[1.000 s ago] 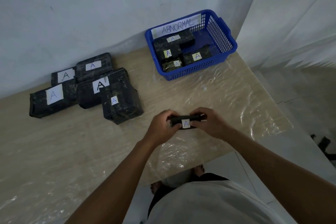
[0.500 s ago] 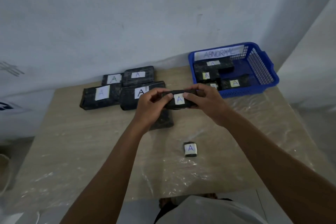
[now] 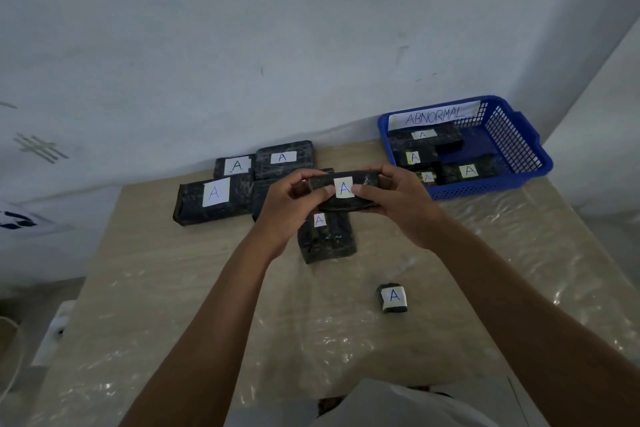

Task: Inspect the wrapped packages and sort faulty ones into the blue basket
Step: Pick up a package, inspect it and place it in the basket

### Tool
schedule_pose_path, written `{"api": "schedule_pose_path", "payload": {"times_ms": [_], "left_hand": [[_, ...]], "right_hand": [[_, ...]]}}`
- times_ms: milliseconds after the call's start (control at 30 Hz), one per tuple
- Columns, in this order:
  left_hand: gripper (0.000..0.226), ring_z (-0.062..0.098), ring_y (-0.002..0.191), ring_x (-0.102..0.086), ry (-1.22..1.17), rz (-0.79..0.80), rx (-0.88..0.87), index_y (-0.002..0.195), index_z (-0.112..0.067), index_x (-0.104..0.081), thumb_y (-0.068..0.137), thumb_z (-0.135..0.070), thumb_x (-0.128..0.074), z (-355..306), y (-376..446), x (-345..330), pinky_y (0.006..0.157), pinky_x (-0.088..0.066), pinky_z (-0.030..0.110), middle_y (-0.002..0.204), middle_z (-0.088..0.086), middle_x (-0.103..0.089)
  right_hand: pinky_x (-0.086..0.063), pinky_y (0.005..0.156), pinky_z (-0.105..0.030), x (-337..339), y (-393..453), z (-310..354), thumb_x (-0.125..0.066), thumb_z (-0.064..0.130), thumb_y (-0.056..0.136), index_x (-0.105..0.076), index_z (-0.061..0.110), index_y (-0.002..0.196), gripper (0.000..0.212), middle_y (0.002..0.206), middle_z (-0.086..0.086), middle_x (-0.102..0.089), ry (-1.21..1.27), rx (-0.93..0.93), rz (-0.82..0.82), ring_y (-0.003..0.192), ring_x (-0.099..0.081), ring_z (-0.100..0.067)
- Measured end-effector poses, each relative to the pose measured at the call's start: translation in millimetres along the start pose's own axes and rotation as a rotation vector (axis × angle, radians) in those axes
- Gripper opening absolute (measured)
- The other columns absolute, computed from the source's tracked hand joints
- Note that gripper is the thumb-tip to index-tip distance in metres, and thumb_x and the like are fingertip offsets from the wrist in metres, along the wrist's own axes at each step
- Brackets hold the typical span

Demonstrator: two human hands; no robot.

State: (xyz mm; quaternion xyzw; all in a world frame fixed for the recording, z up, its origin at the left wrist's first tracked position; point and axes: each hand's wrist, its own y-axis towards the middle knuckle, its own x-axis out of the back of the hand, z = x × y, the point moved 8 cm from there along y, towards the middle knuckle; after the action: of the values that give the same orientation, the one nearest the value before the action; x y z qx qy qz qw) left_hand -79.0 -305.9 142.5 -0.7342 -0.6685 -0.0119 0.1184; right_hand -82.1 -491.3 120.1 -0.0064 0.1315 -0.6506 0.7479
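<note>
A black wrapped package (image 3: 363,180) with a white "A" label is held up over the table between both hands. My left hand (image 3: 289,204) grips its left end and my right hand (image 3: 398,201) grips its right end, thumbs on the front beside the label. A blue basket (image 3: 519,146) labelled "ABNORMAL" stands at the far right and holds several labelled black packages. A small black package (image 3: 393,297) lies alone on the table near me. Several more black packages (image 3: 214,198) lie at the back left; another (image 3: 327,239) sits just below my hands.
The table (image 3: 173,288) is covered with clear plastic film and stands against a pale wall. Its near edge runs just in front of my body, and its right edge lies past the basket.
A second ago I held a small package low near the table's front edge; it now lies on the table. Both hands hold a larger package, turned a little since half a second ago.
</note>
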Motion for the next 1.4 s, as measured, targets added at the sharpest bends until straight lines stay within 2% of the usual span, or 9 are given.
{"api": "schedule_pose_path", "payload": {"times_ms": [167, 333, 433, 600, 700, 867, 1167, 1300, 1400], "left_hand": [[0.022, 0.027, 0.098, -0.075, -0.018, 0.056, 0.003, 0.107, -0.022, -0.075, 0.088, -0.012, -0.079, -4, 5, 1, 0.088, -0.062, 0.036, 0.113, 0.022, -0.073], [0.019, 0.027, 0.095, -0.075, -0.124, 0.052, 0.059, 0.102, -0.02, -0.077, 0.087, -0.008, -0.078, 1, 14, 11, 0.094, -0.06, 0.044, 0.105, 0.016, -0.077], [0.011, 0.021, 0.092, -0.075, -0.196, 0.08, 0.113, 0.101, -0.012, -0.076, 0.091, -0.008, -0.074, -1, 15, 12, 0.082, -0.063, 0.035, 0.1, 0.01, -0.078], [0.035, 0.016, 0.109, -0.073, -0.199, 0.173, 0.054, 0.119, -0.022, -0.073, 0.085, -0.026, -0.081, -7, 15, 15, 0.095, -0.059, 0.033, 0.119, 0.006, -0.074], [0.033, 0.016, 0.11, -0.072, -0.047, 0.146, -0.08, 0.115, -0.029, -0.077, 0.085, -0.016, -0.082, -17, 16, 18, 0.102, -0.057, 0.037, 0.114, 0.003, -0.077], [0.026, 0.02, 0.099, -0.076, -0.068, 0.095, -0.115, 0.1, -0.022, -0.08, 0.089, 0.001, -0.074, -21, 20, 20, 0.098, -0.059, 0.039, 0.099, 0.004, -0.079], [0.011, 0.02, 0.102, -0.075, -0.061, 0.113, -0.056, 0.102, -0.018, -0.078, 0.096, -0.011, -0.07, -17, 33, 8, 0.081, -0.062, 0.028, 0.11, 0.017, -0.073], [0.011, 0.024, 0.086, -0.077, -0.123, 0.071, 0.015, 0.101, -0.011, -0.077, 0.097, -0.016, -0.068, -13, 40, 9, 0.076, -0.064, 0.032, 0.095, 0.014, -0.077], [0.023, 0.025, 0.083, -0.078, -0.094, 0.054, 0.074, 0.104, -0.009, -0.078, 0.099, -0.029, -0.068, -9, 43, 11, 0.078, -0.064, 0.033, 0.092, 0.013, -0.079]], "right_hand": [[-0.063, 0.089, -0.042, -2, 1, 0, -0.073, 0.003, 0.092, -0.063, 0.0, 0.119, 0.028, 0.107, -0.017, -0.075, 0.041, 0.005, -0.046, 0.1, -0.074, -0.03], [-0.061, 0.094, -0.038, -12, -4, 8, -0.077, 0.011, 0.09, -0.063, 0.025, 0.126, 0.041, 0.124, -0.01, -0.068, -0.021, 0.082, 0.024, 0.113, -0.07, -0.023], [-0.059, 0.095, -0.031, -15, -5, 15, -0.081, 0.005, 0.084, -0.061, 0.025, 0.13, 0.053, 0.124, -0.004, -0.068, -0.182, 0.149, 0.009, 0.113, -0.069, -0.015], [-0.059, 0.084, -0.023, -15, 0, 25, -0.077, -0.003, 0.087, -0.069, 0.01, 0.117, 0.034, 0.1, -0.002, -0.075, -0.183, 0.248, -0.092, 0.092, -0.073, -0.009], [-0.062, 0.082, -0.027, -13, 6, 20, -0.074, -0.002, 0.09, -0.07, 0.008, 0.115, 0.027, 0.101, -0.007, -0.076, -0.101, 0.213, -0.109, 0.094, -0.073, -0.016], [-0.063, 0.088, -0.033, -15, 9, 19, -0.071, 0.009, 0.094, -0.069, 0.016, 0.118, 0.025, 0.107, -0.006, -0.074, -0.084, 0.179, -0.065, 0.102, -0.074, -0.021], [-0.065, 0.079, -0.033, 0, 17, 18, -0.072, 0.014, 0.096, -0.074, 0.016, 0.099, 0.005, 0.089, -0.004, -0.076, -0.123, 0.163, -0.149, 0.088, -0.075, -0.021], [-0.061, 0.092, -0.033, -3, 14, 22, -0.074, 0.022, 0.091, -0.071, 0.02, 0.111, 0.021, 0.107, -0.003, -0.076, -0.115, 0.17, -0.064, 0.104, -0.073, -0.017], [-0.059, 0.095, -0.029, -5, 14, 30, -0.077, 0.006, 0.088, -0.066, 0.021, 0.121, 0.038, 0.117, -0.005, -0.074, -0.171, 0.237, -0.053, 0.112, -0.071, -0.015]]}}
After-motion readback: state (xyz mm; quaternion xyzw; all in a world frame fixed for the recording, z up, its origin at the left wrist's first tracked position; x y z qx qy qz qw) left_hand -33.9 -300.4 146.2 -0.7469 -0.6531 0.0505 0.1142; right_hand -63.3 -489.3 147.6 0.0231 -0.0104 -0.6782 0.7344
